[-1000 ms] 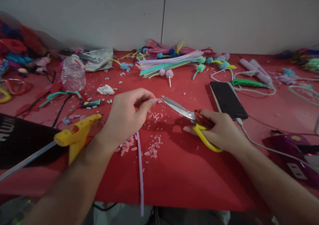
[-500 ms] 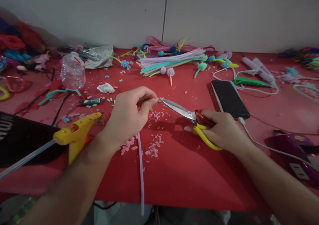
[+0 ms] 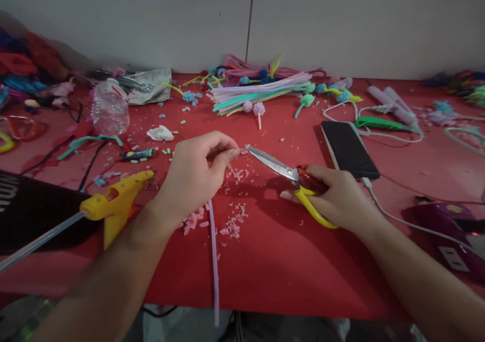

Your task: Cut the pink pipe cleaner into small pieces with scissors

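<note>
My left hand (image 3: 197,175) is closed in a pinch, with a small pink fuzzy tip (image 3: 243,151) showing past the thumb and forefinger. It looks like the end of a pipe cleaner; the rest is hidden by the fingers. My right hand (image 3: 335,195) grips scissors (image 3: 275,166) by their red and yellow handles, the blade tips almost touching that pink end. From under my left hand a long lilac pipe cleaner (image 3: 214,261) runs down past the table's front edge; whether the hand holds it I cannot tell. Pink trimmings (image 3: 234,223) and short pink pieces (image 3: 194,220) lie below.
A yellow glue gun (image 3: 119,200) stands left of my left forearm. Behind lie a plastic bottle (image 3: 109,108) and a bundle of pastel pipe cleaners (image 3: 261,92). A phone (image 3: 350,150) with a cable is beyond my right hand, and a purple device (image 3: 450,231) sits far right.
The scissor tips have shifted slightly up at the pink end. Both hands keep almost the same place and grip.
</note>
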Demonstrator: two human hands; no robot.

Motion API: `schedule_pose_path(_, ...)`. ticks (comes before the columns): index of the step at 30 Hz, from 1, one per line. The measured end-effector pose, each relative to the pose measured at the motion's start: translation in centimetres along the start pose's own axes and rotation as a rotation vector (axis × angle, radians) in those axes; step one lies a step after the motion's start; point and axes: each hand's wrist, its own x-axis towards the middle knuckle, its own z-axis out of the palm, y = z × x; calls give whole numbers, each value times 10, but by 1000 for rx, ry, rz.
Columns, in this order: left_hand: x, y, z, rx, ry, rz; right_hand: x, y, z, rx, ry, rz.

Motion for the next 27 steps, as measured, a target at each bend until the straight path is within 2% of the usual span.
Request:
schedule_pose_path(13,0,-1,1,-21,-7,-3,1,-2,2,-41,44,-15)
schedule_pose_path(18,0,-2,1,-19,-12,-9,0,-2,0,-8,16,9)
schedule_pose_path(27,-1,-1,-1,32,-22,66,-1,-1,0,-13,7,0)
